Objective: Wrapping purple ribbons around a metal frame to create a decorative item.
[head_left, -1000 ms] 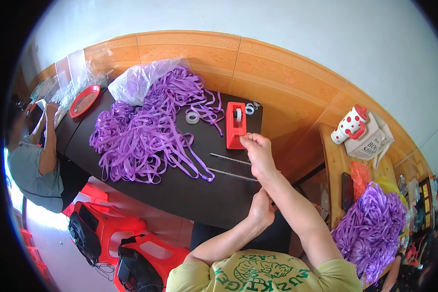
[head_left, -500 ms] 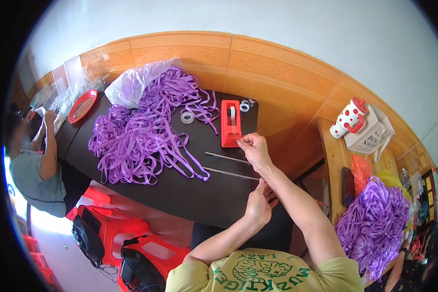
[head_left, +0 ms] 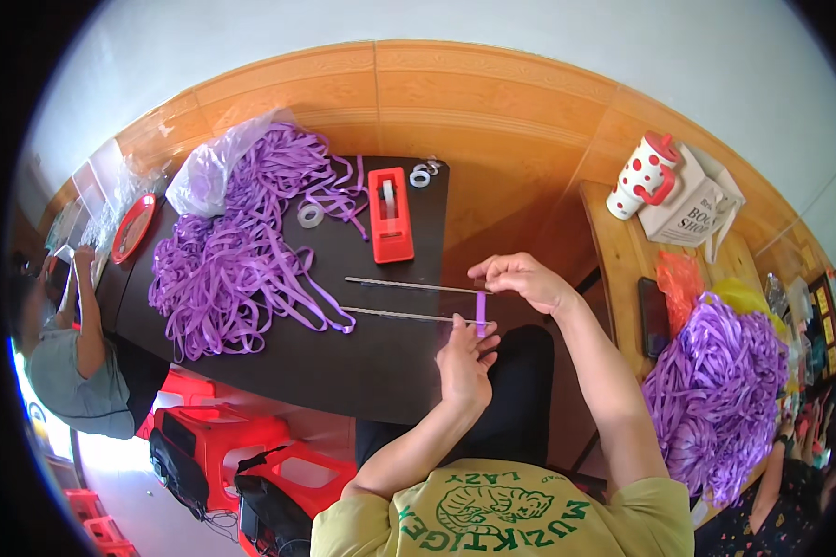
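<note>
Two thin metal rods (head_left: 404, 317) reach from the dark table past its right edge, roughly side by side. A short piece of purple ribbon (head_left: 481, 308) spans them near their right ends. My left hand (head_left: 464, 369) is open at the nearer rod, thumb and fingers apart, fingertips at the ribbon's lower end. Beyond the farther rod, my right hand (head_left: 529, 281) is closed in a pinch beside the ribbon's upper end. Whatever its fingertips hold is too small to make out. A long purple ribbon end (head_left: 344, 325) lies by the rods' left ends.
Heaped purple ribbon (head_left: 218, 278) covers the left of the table (head_left: 297, 381). A red tape dispenser (head_left: 391, 218) and tape rolls (head_left: 311, 215) stand behind the rods. More ribbon (head_left: 715, 399), a phone (head_left: 653, 317) and a dotted tumbler (head_left: 643, 176) are on the right. Another person (head_left: 79, 362) sits left.
My right hand has left the tape dispenser and moved to the right, near the rods' ends. My left hand's fingers have spread, and the purple ribbon across the rods now shows plainly.
</note>
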A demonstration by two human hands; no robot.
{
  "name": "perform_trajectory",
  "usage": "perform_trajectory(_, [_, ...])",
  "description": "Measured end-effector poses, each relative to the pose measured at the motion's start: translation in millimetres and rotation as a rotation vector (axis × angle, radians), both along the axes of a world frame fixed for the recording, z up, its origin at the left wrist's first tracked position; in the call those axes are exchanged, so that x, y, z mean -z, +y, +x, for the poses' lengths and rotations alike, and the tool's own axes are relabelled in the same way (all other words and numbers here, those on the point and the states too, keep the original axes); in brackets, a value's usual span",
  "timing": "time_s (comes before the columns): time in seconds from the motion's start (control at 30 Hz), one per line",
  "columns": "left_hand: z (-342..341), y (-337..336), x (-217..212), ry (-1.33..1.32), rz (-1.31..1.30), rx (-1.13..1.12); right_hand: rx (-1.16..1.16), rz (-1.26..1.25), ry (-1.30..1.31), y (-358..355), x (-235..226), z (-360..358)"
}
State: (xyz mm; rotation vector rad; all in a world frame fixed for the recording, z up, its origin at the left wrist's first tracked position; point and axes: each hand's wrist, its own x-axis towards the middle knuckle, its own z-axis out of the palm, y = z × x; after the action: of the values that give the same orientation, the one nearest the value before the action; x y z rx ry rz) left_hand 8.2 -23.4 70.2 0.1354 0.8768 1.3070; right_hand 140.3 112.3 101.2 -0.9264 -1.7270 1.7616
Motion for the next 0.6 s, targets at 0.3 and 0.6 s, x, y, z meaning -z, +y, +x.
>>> perform_trajectory(0.3, [10,11,15,0.043,-0.016,-0.122,-0.126,0.023,0.017,-5,22,7])
perform_trajectory(0.6, [14,20,13,0.083,-0.012,-0.218,-0.103,0.013,0.031,-8,31,4])
